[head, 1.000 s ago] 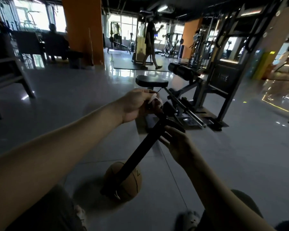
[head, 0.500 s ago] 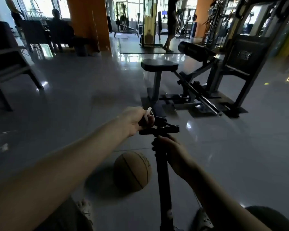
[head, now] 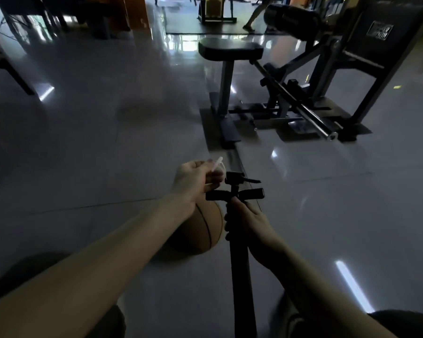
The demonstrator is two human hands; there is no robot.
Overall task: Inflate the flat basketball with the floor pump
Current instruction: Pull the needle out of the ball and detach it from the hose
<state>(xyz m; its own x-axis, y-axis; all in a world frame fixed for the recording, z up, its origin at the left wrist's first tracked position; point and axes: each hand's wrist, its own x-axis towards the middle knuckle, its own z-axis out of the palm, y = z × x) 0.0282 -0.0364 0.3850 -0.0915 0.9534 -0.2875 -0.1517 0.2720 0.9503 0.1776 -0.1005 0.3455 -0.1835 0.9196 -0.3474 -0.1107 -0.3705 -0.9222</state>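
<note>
The left hand (head: 197, 181) hovers above the floor (head: 95, 154), fingers curled round a small white piece (head: 216, 163) whose pale tip sticks up past the knuckles; what it is cannot be told. Just below that wrist, partly hidden by it, the tan basketball (head: 202, 231) lies on the floor, touching neither hand. Just right of the ball stands the black floor pump (head: 241, 269), its crossbar handle (head: 250, 192) level with the left fingers and close beside them. The right hand (head: 250, 224) grips the pump's barrel directly under the handle, fingers wrapped round it. Farther back on the right stands a gym machine (head: 230, 48) with a padded seat.
</note>
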